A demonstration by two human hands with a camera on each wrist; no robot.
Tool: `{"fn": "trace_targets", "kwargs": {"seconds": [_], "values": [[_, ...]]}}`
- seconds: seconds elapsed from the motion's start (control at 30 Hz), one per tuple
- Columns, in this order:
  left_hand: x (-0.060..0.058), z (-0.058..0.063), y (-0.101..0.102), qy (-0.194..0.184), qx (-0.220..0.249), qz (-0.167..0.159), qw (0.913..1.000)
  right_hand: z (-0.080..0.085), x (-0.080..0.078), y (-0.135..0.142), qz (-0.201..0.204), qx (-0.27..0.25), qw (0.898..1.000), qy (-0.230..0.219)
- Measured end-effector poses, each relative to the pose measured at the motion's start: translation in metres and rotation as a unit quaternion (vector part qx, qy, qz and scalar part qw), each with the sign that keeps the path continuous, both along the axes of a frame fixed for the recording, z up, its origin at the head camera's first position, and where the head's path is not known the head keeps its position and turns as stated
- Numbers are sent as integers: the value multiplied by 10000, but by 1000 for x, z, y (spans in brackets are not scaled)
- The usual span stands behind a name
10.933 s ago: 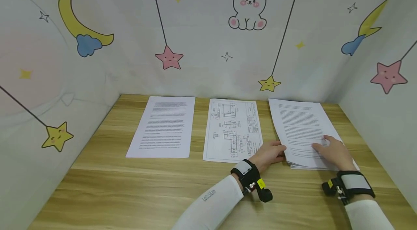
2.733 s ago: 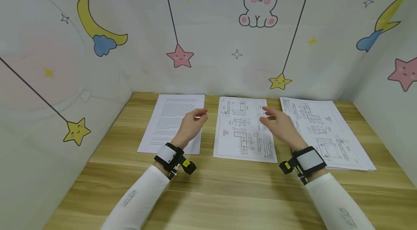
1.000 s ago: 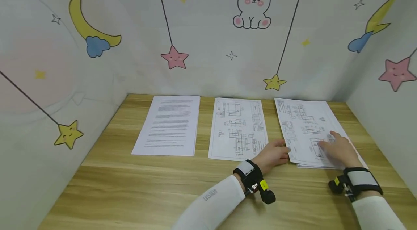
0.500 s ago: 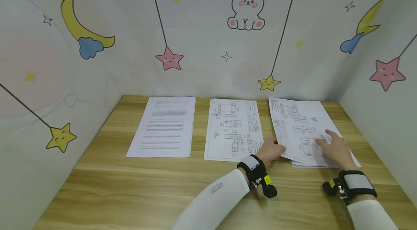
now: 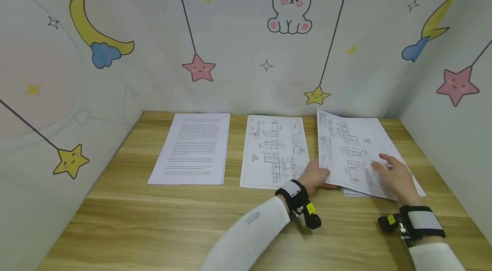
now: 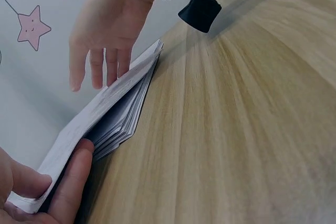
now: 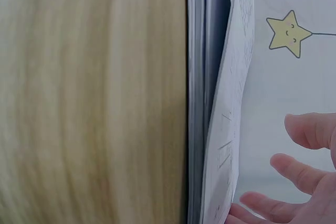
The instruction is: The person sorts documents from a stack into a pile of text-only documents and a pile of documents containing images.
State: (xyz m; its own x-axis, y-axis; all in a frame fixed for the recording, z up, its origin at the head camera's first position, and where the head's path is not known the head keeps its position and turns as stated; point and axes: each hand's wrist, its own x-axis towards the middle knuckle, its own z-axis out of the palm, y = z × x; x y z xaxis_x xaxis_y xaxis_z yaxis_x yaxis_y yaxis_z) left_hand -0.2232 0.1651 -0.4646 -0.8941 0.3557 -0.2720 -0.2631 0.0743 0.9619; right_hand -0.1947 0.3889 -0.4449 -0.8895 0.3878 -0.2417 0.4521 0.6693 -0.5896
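A sheet with a technical drawing (image 5: 346,138) tops the paper stack (image 5: 353,193) on the right, its left side raised off the pages beneath. My left hand (image 5: 314,176) pinches that sheet's near left corner; in the left wrist view its thumb (image 6: 32,183) lies above the paper and its fingers below. Over the sheet's right side is my right hand (image 5: 397,178), fingers spread, fingertips at the paper. The right wrist view has these fingers (image 7: 302,174) loosely extended beside the sheet, with a gap between it and the stacked pages.
A drawing page (image 5: 273,151) lies in the middle, partly behind my left hand. Further left is a pile of printed text pages (image 5: 196,149). All rest on a wooden table (image 5: 153,224) against a cartoon-patterned wall cloth (image 5: 238,91).
Earlier a text page topped the right stack; now a drawing does. Both hands came back from mid-table to this stack. Over the last second my left hand has lifted the sheet's left side.
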Motion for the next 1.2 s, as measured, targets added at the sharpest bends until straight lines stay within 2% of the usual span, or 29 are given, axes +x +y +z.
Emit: {"fn": "trace_targets", "kwargs": {"seconds": [0.07,0.3,0.5,0.7,0.9,1.13,1.2], "values": [[-1,-1,-3,71,-131,70,9999,1,0,-2,-26,-80,10000,29],[-6,-3,-20,-54,196,23,9998,4,-1,-6,-26,-471,9989,56],[-9,4,-45,14,280,-117,9995,10,-6,-13,-125,-1127,9932,274],[-12,13,-72,287,200,-349,9988,9,-11,-31,-328,-1763,9833,304],[-15,20,-98,594,39,-234,9980,14,-14,-59,45,-2057,9747,869],[-15,32,-139,987,-38,-32,9951,28,-12,-97,634,-2506,9531,1574],[-16,34,-150,1048,-97,72,9944,32,-12,-108,790,-2501,9502,1687]]}}
